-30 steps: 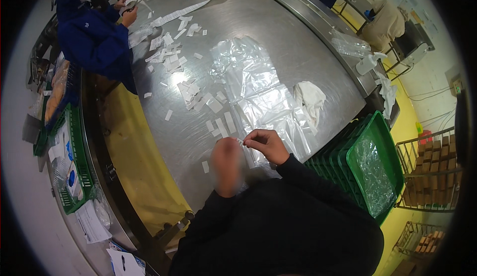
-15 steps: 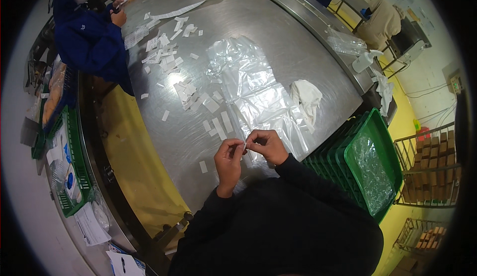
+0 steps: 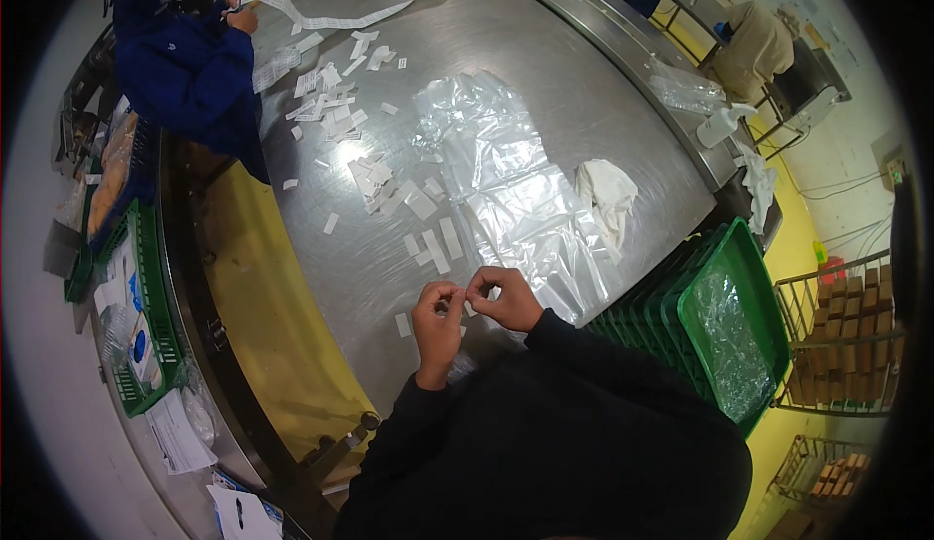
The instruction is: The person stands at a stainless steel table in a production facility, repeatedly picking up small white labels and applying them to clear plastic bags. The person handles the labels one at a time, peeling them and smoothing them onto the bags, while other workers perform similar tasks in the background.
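Paper slips | just beyond left hand, right hand | both pinched, fingertips together | contents unclear

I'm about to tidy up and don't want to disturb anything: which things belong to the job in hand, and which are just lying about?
Seemingly in the job:
left hand and right hand, fingers pinched; anything between them is too small to identify
paper slips
clear plastic

Seemingly just lying about:
cloth
white bottle
green trays
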Demonstrator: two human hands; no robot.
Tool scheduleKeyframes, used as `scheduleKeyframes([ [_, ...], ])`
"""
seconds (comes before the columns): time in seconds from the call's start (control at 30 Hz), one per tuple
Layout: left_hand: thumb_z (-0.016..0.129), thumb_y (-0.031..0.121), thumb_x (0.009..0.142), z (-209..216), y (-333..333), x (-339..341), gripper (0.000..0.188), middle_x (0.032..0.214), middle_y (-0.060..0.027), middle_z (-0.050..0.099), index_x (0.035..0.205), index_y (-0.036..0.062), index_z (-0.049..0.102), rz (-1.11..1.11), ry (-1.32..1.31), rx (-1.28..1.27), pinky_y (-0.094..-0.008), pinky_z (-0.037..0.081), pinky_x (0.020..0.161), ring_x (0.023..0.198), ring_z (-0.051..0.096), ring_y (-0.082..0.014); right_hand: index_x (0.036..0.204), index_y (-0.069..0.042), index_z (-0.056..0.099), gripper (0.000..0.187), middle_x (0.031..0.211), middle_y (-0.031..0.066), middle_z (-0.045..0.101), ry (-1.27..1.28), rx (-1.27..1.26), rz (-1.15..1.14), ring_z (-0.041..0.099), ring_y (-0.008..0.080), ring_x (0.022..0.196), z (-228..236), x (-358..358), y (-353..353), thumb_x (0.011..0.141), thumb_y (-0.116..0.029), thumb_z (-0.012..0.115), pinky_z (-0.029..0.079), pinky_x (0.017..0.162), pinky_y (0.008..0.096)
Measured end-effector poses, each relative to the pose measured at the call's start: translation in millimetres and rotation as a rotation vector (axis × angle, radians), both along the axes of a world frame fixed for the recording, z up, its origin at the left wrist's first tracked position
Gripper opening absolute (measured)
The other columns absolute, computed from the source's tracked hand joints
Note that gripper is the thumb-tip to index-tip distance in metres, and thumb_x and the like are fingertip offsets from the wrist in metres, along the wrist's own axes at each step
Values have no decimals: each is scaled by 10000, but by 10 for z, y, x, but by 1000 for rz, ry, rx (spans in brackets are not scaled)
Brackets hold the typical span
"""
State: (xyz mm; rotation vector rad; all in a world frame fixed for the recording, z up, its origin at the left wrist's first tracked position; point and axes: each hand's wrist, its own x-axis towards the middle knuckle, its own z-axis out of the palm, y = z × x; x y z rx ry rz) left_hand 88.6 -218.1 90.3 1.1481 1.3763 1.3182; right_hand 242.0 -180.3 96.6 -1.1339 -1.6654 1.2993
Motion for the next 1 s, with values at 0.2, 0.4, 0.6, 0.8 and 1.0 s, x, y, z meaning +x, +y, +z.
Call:
scheduleKeyframes([
  [0.2, 629, 1, 875, 21, -18, -4, 64, 934, -96, 659, 924, -20, 664, 68, 42, 89, -294, 503, 760, 856, 635, -182, 889, 24, 681, 193, 763, 37, 667, 141, -316, -26, 588, 80, 675, -65, -79, -26, 884, -169, 679, 480, 639, 242],
  [0.4, 624, -25, 867, 57, -24, 13, 116, 994, -134, 687, 962, -15, 689, 22, 154, 188, -322, 509, 818, 931, 661, -239, 902, 27, 682, 183, 770, 33, 661, 255, -370, -48, 592, 82, 689, -100, -49, -17, 887, -155, 670, 487, 651, 239],
  [0.6, 634, -32, 856, 69, -13, 29, 124, 989, -138, 692, 962, -12, 696, 12, 156, 201, -326, 510, 823, 932, 667, -245, 904, 39, 672, 137, 781, 52, 657, 279, -402, -54, 585, 96, 702, -55, -22, -11, 886, -96, 663, 479, 664, 249],
  [0.8, 645, -35, 850, 43, -11, 34, 126, 987, -140, 695, 961, -11, 699, 14, 120, 180, -322, 512, 819, 928, 669, -244, 905, 39, 673, 134, 779, 53, 656, 274, -408, -52, 587, 100, 700, -57, -11, -18, 879, -93, 669, 477, 662, 248],
  [1.0, 643, -36, 850, 94, -15, 34, 130, 987, -137, 696, 961, -8, 705, 2, 182, 206, -324, 511, 823, 928, 670, -243, 886, 32, 659, 118, 773, 52, 651, 288, -411, -62, 584, 98, 692, -69, -22, -19, 863, -83, 662, 476, 653, 245],
])
